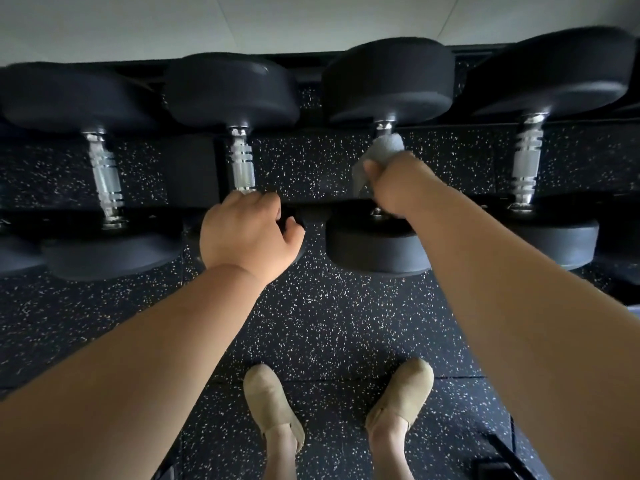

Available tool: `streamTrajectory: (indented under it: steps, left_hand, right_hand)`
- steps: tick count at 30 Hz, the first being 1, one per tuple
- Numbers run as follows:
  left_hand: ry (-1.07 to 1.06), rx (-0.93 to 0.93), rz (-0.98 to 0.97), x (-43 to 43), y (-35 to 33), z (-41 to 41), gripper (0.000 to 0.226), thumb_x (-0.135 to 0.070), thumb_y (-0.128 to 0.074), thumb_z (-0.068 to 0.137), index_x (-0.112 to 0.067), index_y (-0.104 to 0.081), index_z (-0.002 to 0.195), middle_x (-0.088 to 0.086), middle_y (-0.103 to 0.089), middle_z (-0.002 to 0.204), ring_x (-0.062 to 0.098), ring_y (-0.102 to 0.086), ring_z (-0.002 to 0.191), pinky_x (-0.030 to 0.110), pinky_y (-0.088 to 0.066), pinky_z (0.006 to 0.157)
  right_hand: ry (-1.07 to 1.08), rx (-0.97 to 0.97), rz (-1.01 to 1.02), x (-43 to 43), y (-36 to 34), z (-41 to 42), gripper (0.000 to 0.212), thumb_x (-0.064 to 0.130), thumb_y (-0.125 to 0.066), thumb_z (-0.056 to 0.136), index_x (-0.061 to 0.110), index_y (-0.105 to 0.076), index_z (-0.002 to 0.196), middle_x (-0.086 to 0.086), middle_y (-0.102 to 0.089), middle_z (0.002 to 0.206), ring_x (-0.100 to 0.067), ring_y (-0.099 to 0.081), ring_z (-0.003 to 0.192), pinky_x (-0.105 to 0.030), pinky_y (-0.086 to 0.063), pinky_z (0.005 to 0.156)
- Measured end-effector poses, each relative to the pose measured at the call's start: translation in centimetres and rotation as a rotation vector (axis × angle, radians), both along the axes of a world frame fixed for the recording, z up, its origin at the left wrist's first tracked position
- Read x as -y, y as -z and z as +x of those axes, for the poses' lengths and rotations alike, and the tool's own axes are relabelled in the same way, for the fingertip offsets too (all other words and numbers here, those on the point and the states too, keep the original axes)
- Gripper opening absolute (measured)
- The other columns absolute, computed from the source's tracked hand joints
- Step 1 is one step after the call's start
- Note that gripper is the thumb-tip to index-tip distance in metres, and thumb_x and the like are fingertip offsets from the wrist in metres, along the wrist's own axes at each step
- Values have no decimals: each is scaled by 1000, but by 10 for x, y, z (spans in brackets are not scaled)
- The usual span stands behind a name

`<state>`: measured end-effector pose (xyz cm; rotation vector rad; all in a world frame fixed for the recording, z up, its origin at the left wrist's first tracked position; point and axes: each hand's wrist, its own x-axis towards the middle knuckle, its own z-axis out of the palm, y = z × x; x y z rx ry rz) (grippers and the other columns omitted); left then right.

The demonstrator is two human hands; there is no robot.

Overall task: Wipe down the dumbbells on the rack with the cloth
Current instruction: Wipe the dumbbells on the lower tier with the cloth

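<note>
Floor [329, 323]: black rubber, white flecks. Rack [332, 203]: dark front rail running left to right under the handles. Four black dumbbells lie across it, chrome handles pointing away from me.

Dumbbell 3 [388, 77]: my right hand [398, 188] is closed round its handle with the cloth [384, 147] in between. Grey cloth bunches out past my fingers toward the far head, and a fold hangs by my thumb. The handle under it is hidden.

Dumbbell 2 [242, 161]: handle bare. My left hand [246, 233] sits on its near head, fingers curled over the far edge at the rail, thumb on the side.

Both hands are well apart.
</note>
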<state>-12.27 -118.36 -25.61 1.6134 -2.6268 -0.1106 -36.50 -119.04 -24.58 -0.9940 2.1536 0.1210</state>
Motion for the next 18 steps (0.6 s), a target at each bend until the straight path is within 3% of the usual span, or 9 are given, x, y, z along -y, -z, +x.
streamTrajectory:
  steps: [3,5,8,11,14,16,18]
  left_hand:
    - [2,-10,-1,0,1,-1,28,-46,-52,83,-21,-60,76,-5,-56,69,25,-53,73,33,-29,61]
    - [3,0,6,0,-1,0,28,-46,-51,84,-21,-59,76,-6,-55,69,24,-53,73,33,-30,61]
    - [7,12,12,0,-1,1,28,-46,-51,84,-21,-59,76,-6,-53,68,24,-51,71,32,-31,60]
    - [9,4,19,1,-1,1,28,-45,-50,84,-20,-59,75,-5,-54,68,25,-51,71,32,-31,60]
    - [5,-6,21,1,-1,0,28,-45,-50,83,-20,-58,75,-5,-55,68,25,-51,71,32,-29,60]
    - [-2,-9,17,0,-1,-1,27,-45,-50,83,-20,-58,75,-5,-55,68,24,-51,71,32,-28,60]
    - [-5,-10,12,0,-1,0,28,-45,-50,83,-20,-59,74,-5,-55,68,24,-51,72,32,-28,60]
  right_hand:
    - [228,90,-251,13,-6,-4,62,52,-45,106,0,-44,140,-20,-61,131,-36,-62,118,-31,-39,80]
    - [245,113,-251,6,-10,-1,67,54,-46,105,0,-37,143,-21,-58,137,-37,-60,120,-33,-41,82]
    - [22,106,33,-18,-7,-2,65,56,-41,106,1,-49,140,-22,-62,132,-37,-61,113,-35,-44,86]
    - [-115,77,223,-23,-13,-4,63,55,-33,109,3,-56,136,-19,-61,133,-34,-59,120,-37,-44,95]
    - [-94,84,7,-7,-13,-4,48,49,-31,110,10,-60,108,-15,-66,115,-30,-59,100,-33,-40,81]
    - [33,79,-186,4,-10,-6,53,51,-34,109,7,-63,115,-14,-66,109,-33,-62,102,-31,-38,78]
    - [203,149,-255,5,-8,-7,57,56,-41,106,6,-61,124,-10,-61,102,-31,-61,99,-30,-39,78]
